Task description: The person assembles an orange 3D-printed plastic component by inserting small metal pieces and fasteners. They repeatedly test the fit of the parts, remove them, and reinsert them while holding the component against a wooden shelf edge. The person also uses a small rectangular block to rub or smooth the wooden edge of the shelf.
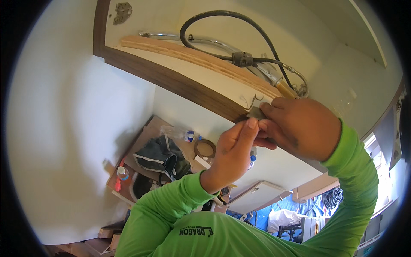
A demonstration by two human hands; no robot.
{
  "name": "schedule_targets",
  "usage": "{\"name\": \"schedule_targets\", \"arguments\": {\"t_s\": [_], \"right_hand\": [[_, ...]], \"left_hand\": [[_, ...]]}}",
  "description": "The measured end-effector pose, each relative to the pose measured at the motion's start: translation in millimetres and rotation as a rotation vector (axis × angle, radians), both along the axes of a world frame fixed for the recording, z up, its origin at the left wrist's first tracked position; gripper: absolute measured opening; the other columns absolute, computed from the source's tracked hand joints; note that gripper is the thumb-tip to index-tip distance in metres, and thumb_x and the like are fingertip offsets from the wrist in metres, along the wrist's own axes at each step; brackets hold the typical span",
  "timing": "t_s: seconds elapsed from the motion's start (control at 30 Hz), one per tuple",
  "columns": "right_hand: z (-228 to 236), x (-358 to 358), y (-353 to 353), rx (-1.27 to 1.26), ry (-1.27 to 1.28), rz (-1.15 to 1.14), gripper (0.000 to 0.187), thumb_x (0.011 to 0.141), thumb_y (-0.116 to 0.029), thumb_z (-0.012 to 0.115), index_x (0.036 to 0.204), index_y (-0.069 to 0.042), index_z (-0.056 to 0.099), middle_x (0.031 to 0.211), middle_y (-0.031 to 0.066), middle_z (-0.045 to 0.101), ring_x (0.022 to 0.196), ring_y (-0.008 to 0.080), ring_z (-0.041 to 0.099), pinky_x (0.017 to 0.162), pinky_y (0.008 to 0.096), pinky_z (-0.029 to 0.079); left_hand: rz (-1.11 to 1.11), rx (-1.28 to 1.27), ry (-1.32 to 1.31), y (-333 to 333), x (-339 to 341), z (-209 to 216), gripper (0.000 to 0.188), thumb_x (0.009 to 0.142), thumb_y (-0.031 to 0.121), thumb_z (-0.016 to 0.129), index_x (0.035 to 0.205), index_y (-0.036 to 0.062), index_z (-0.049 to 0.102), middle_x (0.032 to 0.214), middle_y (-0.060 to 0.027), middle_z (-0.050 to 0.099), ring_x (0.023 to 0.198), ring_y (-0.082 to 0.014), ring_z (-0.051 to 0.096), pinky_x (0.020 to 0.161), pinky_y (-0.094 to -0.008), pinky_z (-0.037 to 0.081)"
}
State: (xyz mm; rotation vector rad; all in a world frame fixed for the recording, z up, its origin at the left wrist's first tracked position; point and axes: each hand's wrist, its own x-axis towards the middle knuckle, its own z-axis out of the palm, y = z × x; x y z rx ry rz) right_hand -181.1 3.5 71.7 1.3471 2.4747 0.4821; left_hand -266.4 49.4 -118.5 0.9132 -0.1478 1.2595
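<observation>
Both of my hands meet at the lower front edge of an open wall cabinet with a dark brown edge strip (171, 83). My right hand (304, 126) is closed with bent fingers on a small grey flat piece (257, 112) at the strip's right end; its exact kind cannot be made out. Just below it, my left hand (227, 156) is closed too, its thumb pointing up and its fingertips against the right hand's fingers. Whatever lies between the left fingers is hidden. A bent thin wire (255, 99) sits right above the grey piece.
Inside the cabinet lie a plywood strip (192, 60), a black hose (227, 12), chrome pipes (214, 42) and a hinge (123, 13). Below, a table holds a dark bag (158, 154), a plastic bottle (177, 133), a tape roll (205, 142) and a small bottle (123, 172).
</observation>
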Motion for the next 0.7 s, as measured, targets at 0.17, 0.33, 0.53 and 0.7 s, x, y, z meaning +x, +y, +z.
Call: {"name": "schedule_targets", "arguments": {"t_s": [0.17,0.33,0.53,0.7], "right_hand": [[2.8,-6.7,-4.9,-0.016,0.003,-0.034,0.031,0.096,-0.02,0.063,0.118,0.002,0.066,0.093,0.0183,0.066,0.082,0.0402,0.067,0.072,0.0484,0.054],[6.8,-3.3,1.4,0.002,-0.017,0.003,0.032,0.095,-0.018,0.063,0.119,0.003,0.065,0.093,0.0187,0.066,0.08,0.0402,0.067,0.071,0.0488,0.055],[3.2,-1.1,5.4,-0.007,0.022,-0.012,0.034,0.088,-0.012,0.066,0.118,0.004,0.065,0.095,0.0197,0.066,0.079,0.0411,0.067,0.07,0.0487,0.055],[-1.8,-1.7,13.1,0.027,-0.011,-0.028,0.033,0.087,-0.012,0.067,0.115,0.005,0.065,0.093,0.0195,0.066,0.078,0.041,0.067,0.068,0.0485,0.055]], "left_hand": [[-0.007,0.048,-0.039,1.9,-2.1,1.9,0.048,0.115,0.036,0.038,0.118,-0.0055,0.061,0.107,-0.0142,0.071,0.096,-0.0217,0.073,0.085,-0.0341,0.059],[-0.052,0.039,-0.114,7.5,-0.5,6.8,0.047,0.115,0.034,0.037,0.115,-0.0058,0.061,0.106,-0.0141,0.072,0.094,-0.0216,0.073,0.085,-0.0334,0.059],[-0.037,0.059,-0.069,10.7,-2.2,5.1,0.047,0.115,0.033,0.035,0.114,-0.0066,0.061,0.105,-0.0156,0.072,0.097,-0.0222,0.072,0.089,-0.0357,0.06],[-0.043,0.064,-0.086,18.6,-2.3,3.0,0.048,0.116,0.034,0.034,0.114,-0.0069,0.061,0.105,-0.0151,0.072,0.097,-0.0221,0.072,0.089,-0.0361,0.06]]}}
